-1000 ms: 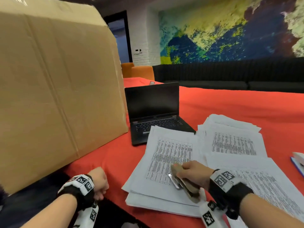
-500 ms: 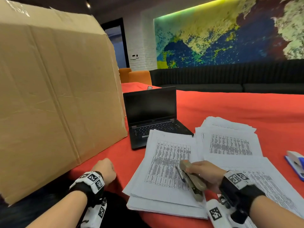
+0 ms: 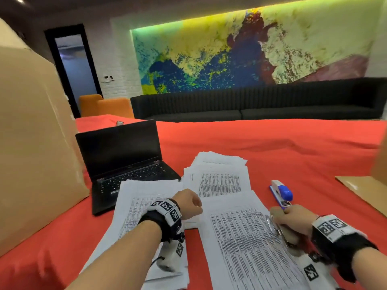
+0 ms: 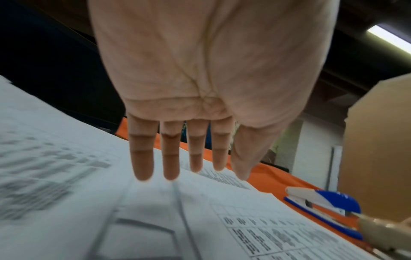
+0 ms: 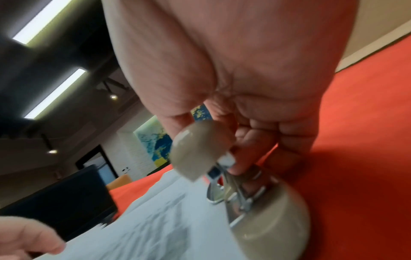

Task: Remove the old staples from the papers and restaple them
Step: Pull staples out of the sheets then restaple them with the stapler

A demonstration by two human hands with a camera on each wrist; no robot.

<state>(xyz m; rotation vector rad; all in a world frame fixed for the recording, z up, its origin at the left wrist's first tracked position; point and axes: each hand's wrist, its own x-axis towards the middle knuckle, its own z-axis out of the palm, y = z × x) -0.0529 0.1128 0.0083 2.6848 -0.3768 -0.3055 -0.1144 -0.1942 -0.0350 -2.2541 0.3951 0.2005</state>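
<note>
Three stacks of printed papers lie on the red tablecloth: a left stack (image 3: 134,204), a back stack (image 3: 219,181) and a near right stack (image 3: 243,252). My right hand (image 3: 287,214) grips a beige stapler (image 3: 279,229) at the right edge of the near right stack; in the right wrist view the beige stapler (image 5: 195,151) gapes, metal showing between its halves. My left hand (image 3: 189,203) hovers over the papers between the left and right stacks, its fingers (image 4: 169,158) straight and holding nothing. A blue and white stapler (image 3: 280,192) lies just beyond my right hand.
An open black laptop (image 3: 123,162) sits behind the left stack. A large cardboard box (image 3: 31,143) stands at the left. Flat cardboard (image 3: 364,191) lies at the far right. A dark sofa and painted wall are beyond the table.
My left hand has come up from the table's near edge to over the papers. My right hand has carried the beige stapler from the left stack to the right stack's edge.
</note>
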